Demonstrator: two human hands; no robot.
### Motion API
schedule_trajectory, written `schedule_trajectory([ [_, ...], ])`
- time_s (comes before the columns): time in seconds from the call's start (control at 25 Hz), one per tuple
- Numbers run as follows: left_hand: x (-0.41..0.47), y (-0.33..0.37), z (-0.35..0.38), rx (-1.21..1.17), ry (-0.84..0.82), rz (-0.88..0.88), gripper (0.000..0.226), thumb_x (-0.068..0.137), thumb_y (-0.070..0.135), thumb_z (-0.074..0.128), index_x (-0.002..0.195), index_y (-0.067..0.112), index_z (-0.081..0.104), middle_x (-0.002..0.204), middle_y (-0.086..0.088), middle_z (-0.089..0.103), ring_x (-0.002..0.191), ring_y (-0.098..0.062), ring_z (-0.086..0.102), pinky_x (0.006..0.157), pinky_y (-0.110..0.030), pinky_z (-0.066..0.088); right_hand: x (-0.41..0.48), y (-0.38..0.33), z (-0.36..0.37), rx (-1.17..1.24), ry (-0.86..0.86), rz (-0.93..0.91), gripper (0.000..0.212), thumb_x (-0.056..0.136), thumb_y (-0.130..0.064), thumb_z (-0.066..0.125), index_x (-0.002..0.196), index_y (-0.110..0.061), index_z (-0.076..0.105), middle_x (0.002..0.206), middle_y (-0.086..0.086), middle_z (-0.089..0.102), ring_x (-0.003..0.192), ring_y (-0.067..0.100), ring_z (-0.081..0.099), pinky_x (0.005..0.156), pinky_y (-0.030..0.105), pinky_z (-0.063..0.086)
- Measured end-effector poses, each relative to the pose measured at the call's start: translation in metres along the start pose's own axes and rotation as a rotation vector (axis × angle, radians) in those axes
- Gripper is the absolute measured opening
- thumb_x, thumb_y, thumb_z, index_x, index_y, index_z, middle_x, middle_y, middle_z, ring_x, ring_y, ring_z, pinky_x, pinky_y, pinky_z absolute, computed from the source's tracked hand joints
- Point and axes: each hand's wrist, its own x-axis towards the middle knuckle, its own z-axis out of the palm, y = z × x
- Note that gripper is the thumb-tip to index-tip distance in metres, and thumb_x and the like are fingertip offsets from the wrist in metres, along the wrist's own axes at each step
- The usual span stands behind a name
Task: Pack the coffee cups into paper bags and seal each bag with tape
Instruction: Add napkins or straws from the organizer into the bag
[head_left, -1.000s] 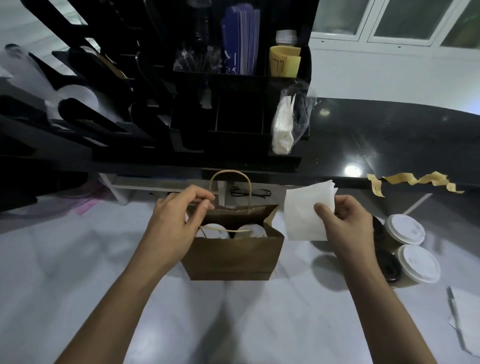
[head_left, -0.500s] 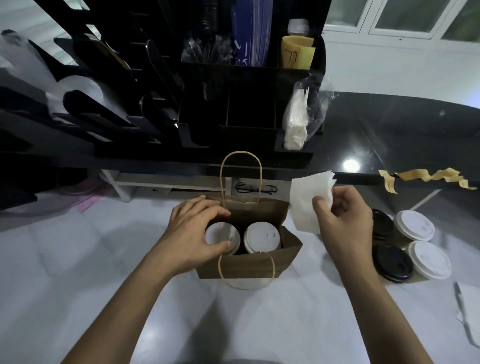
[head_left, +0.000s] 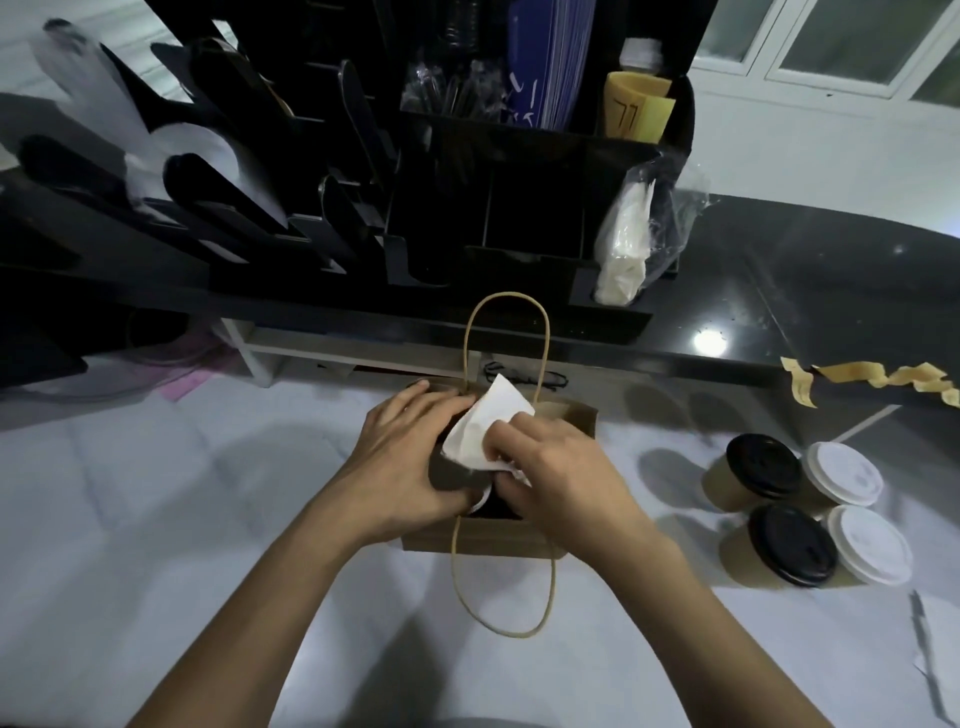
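Head view: the paper bag (head_left: 519, 540) stands on the table (head_left: 156, 519) with its mouth open and a handle fallen to each side; of the cups inside, only a sliver of white lid (head_left: 480, 501) shows beneath the hands; the left hand (head_left: 400, 457) lies over the bag's left rim, its grip spread and fingers fairly straight; the right hand (head_left: 561, 467) has its grip pinching a white napkin (head_left: 483, 431) over the mouth. Judged from here, a hard push could tilt a cup or loosen a lid; a napkin left standing proud could stop the top folding flat, so tape would hold poorly; the four spare cups (head_left: 792, 543) stand near the right forearm, where a sweep could topple them; the tape strips (head_left: 872, 374) hang well apart, so reaching for them leaves the bag less steadied.
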Motion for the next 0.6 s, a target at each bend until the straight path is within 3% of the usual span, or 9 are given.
schedule_trajectory([
  [0.16,-0.001,-0.001,0.001,-0.016,0.022,0.0,0.092,0.077,0.057,0.071,0.154,0.04,0.024,0.159,0.018,0.025,0.15,-0.006,0.003,0.123,-0.038,0.014,0.019,0.01,0.001,-0.013,-0.187,-0.016,0.018,0.082,-0.012,0.066,0.09,-0.023,0.053,0.088,-0.001,0.059,0.077,0.026,0.058,0.06,0.037,0.043],
  [0.32,-0.001,-0.002,0.0,-0.018,0.002,0.001,0.092,0.075,0.056,0.069,0.154,0.04,0.025,0.16,0.017,0.022,0.149,-0.003,0.0,0.122,-0.037,0.012,0.023,0.011,0.005,-0.015,-0.362,0.022,0.019,0.091,-0.014,0.066,0.092,-0.028,0.053,0.098,-0.006,0.064,0.088,0.016,0.062,0.077,0.03,0.054],
  [0.4,-0.002,-0.002,0.001,-0.01,0.005,0.004,0.091,0.074,0.058,0.067,0.154,0.041,0.025,0.16,0.016,0.022,0.15,-0.004,0.0,0.123,-0.038,0.012,0.024,0.013,0.011,0.024,-0.419,0.048,0.021,0.091,-0.016,0.069,0.092,-0.03,0.054,0.099,-0.006,0.066,0.09,0.015,0.063,0.076,0.026,0.053],
  [0.48,-0.002,-0.003,0.001,-0.005,0.011,0.002,0.089,0.076,0.057,0.069,0.153,0.042,0.026,0.16,0.017,0.023,0.15,-0.006,0.001,0.123,-0.038,0.012,0.023,0.016,0.013,0.096,-0.485,0.103,0.017,0.09,-0.022,0.072,0.097,-0.03,0.059,0.1,-0.008,0.066,0.089,0.012,0.062,0.072,0.02,0.048],
  [0.6,-0.002,-0.003,0.001,0.007,0.032,0.002,0.083,0.082,0.05,0.072,0.152,0.042,0.028,0.158,0.017,0.026,0.15,-0.007,0.003,0.122,-0.037,0.013,0.018,0.02,0.01,0.253,-0.506,0.206,0.022,0.091,-0.044,0.07,0.106,-0.029,0.065,0.101,-0.012,0.069,0.088,0.007,0.064,0.077,0.023,0.055],
])
